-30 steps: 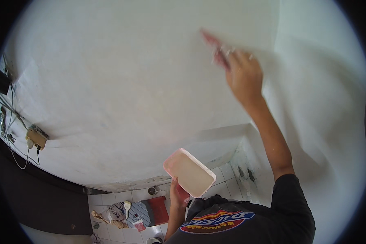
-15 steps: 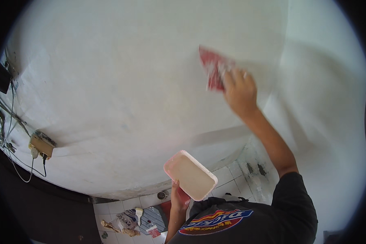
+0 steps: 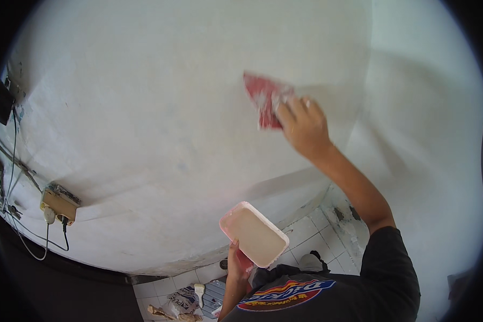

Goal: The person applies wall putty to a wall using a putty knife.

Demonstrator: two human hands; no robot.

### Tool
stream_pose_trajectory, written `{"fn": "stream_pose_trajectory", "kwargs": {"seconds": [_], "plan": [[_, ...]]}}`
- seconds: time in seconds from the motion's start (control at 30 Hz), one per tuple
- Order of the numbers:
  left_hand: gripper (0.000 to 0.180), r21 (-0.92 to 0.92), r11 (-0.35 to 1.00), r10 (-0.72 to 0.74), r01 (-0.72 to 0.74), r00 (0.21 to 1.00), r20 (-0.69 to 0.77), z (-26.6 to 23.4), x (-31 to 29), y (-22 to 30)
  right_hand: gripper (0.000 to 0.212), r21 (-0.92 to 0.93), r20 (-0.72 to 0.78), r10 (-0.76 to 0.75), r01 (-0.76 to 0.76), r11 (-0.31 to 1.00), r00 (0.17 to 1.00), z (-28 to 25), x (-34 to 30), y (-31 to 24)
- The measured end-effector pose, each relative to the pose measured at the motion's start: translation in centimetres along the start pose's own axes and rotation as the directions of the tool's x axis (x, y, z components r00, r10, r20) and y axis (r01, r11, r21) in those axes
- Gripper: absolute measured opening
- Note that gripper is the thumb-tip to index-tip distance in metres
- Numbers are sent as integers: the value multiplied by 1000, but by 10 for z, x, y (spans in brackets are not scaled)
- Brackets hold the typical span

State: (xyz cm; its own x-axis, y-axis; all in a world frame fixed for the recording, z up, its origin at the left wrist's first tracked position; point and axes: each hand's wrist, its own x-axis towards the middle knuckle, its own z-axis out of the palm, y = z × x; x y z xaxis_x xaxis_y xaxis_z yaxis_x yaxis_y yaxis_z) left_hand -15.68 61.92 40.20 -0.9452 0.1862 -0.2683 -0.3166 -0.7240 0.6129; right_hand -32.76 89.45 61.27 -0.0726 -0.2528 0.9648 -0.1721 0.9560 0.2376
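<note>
My right hand grips a red putty spreader smeared with white filler, its blade against the pale wall. The fingers wrap over its handle side, and the spreader is slightly blurred. Lower down, my left hand holds a shallow pinkish-white tray by its near left edge, tilted so that its inside shows. A smooth off-white layer lines the tray. Something red, partly hidden, sits between my left palm and the tray's underside.
A beige socket box with plugs and cables sticks out of the wall at the left. On the tiled floor lie a brush, a crumpled plastic bag and a grey ridged board. The wall's corner runs down the right.
My right hand and the spreader have moved left and a little downward across the wall. The tray stays in my left hand, nearly in place. The view has shifted slightly.
</note>
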Motion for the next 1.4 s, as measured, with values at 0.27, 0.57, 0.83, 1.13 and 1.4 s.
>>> {"fn": "stream_pose_trajectory", "kwargs": {"seconds": [0.27,0.57,0.83,1.13,1.4], "plan": [[60,50,999,14,-14,1000,10,0,-4,10,25,114,-73,145,-136,984,987,-25,48,30],[63,54,998,26,-26,1000,8,8,-13,11,25,402,270,-39,-76,913,962,-54,-34,-45],[70,12,979,202,-205,973,112,28,12,2,26,354,808,265,-793,496,526,-119,-54,-89],[65,35,960,272,-276,957,97,32,10,-12,27,293,927,-68,-595,748,370,-113,-86,-143],[62,-3,975,222,-222,974,40,21,-2,-17,29,304,944,-151,-596,743,294,-108,-102,-157]]}}
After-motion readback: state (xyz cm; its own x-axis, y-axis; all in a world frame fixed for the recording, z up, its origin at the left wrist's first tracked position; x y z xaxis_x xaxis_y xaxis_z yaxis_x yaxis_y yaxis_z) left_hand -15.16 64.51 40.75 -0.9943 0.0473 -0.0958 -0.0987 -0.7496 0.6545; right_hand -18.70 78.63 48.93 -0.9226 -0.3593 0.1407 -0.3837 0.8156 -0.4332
